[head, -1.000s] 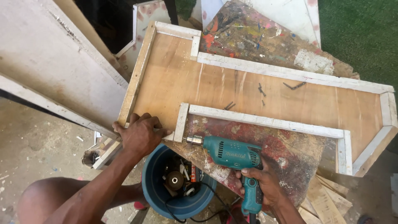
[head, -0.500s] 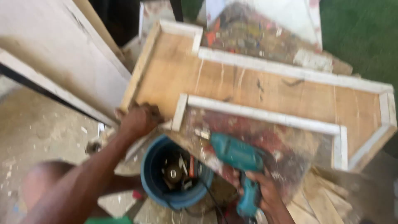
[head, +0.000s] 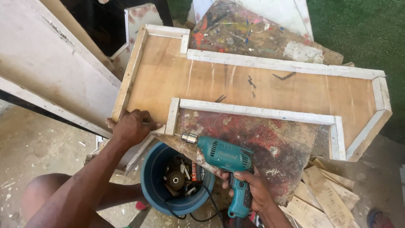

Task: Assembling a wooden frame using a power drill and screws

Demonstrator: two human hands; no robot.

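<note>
Now the drill (head: 225, 157) sits level and sharp in view, its chuck (head: 189, 137) just short of the white trim (head: 172, 117) at the near end of the frame (head: 236, 86). Half a second ago the view was blurred mid-swing; it has settled, and the drill has crept slightly toward 10 o'clock from where it lay a second ago. Judging from that, the tool is being lined up on the trim's near corner rather than driven in; whether a bit sits in the chuck cannot be told.

Nearest, at 6 o'clock, the right hand (head: 249, 191) is closed around the drill's teal grip, fingers wrapped at the trigger, cord trailing down. To its 9 o'clock a blue bucket (head: 157, 185) holds a jumble of dark parts and a wire.

Further out, at 10 o'clock from the drill, the left hand (head: 133, 125) is curled over the frame's near left corner, fingers folded on the edge, pressing it down. It holds much the same spot as a second ago.

Between the hands lies a paint-stained board (head: 270, 143), under the frame's cut-out. Beyond it the frame's brown plywood face stretches toward 2 o'clock, edged with white strips, with a few loose screws (head: 251, 82) lying on it. Farthest, at 12 o'clock, another stained board (head: 249, 31) leans, and a pale panel (head: 46, 71) stands at 10 o'clock.
</note>
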